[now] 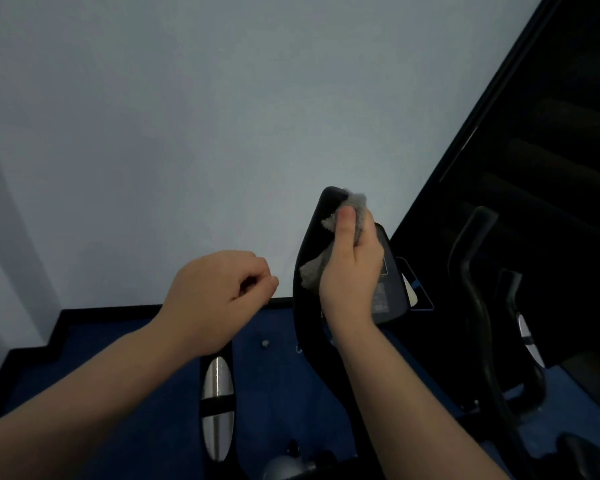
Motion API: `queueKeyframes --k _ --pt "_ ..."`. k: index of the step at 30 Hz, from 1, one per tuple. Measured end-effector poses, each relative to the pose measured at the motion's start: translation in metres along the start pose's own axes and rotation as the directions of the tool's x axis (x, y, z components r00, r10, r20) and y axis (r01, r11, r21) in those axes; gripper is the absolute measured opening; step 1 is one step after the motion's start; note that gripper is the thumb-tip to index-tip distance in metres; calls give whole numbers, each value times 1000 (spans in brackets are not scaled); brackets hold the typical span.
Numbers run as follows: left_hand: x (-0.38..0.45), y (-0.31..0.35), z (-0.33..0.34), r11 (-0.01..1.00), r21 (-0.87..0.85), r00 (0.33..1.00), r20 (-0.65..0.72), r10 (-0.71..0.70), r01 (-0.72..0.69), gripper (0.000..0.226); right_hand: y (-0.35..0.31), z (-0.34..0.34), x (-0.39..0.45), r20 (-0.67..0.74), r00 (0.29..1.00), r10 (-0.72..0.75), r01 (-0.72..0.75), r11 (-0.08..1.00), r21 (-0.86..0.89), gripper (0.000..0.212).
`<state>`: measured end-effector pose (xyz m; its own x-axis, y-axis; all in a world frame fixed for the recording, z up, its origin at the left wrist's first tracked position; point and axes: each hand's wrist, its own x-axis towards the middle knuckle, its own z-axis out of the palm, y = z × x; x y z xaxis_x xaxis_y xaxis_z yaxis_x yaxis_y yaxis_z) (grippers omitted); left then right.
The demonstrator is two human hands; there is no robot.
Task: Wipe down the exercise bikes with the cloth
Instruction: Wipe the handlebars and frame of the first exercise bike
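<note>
Right fingers: my right hand (352,268) grips the grey cloth (329,237); the thumb lies on top of it, and the other fingers are curled behind the cloth, where I cannot see them.

Cloth: it is bunched between my right hand and the top part of the black console (385,292) of the exercise bike. One corner hangs out on the left of my hand, another stands above my thumb.

Console: it is tall and narrow, with its long axis running from the top edge down toward me. My cloth sits near the top edge, so most of the console face lies below my right hand, toward my wrist.

Left fingers: my left hand (219,299) is curled loosely and holds nothing; it hovers to the left of the console and does not touch it.

Handlebar: the silver grip plates (218,407) are below my left wrist, left of the console column.

Second bike: its black handlebar (478,289) is to the right of the console.

Next move, as I judge: pull the cloth downward along the console. My right hand is the nearer one.
</note>
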<state>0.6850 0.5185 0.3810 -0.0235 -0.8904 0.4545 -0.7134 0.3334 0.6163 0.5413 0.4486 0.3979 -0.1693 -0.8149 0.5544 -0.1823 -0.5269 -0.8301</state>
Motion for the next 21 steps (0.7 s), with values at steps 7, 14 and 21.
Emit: queueKeyframes --k 7,14,21 --pt "-1 0 1 998 63 1000 -7 3 -2 38 18 -53 -36 412 886 211 -83 948 -307 24" --pt "-4 1 0 973 208 995 1 97 -95 42 -9 -10 -15 124 975 182 -146 955 -257 19" --pt "-9 -4 -3 936 256 969 16 247 -243 33 -8 -65 -27 447 816 367 12 762 -648 21"
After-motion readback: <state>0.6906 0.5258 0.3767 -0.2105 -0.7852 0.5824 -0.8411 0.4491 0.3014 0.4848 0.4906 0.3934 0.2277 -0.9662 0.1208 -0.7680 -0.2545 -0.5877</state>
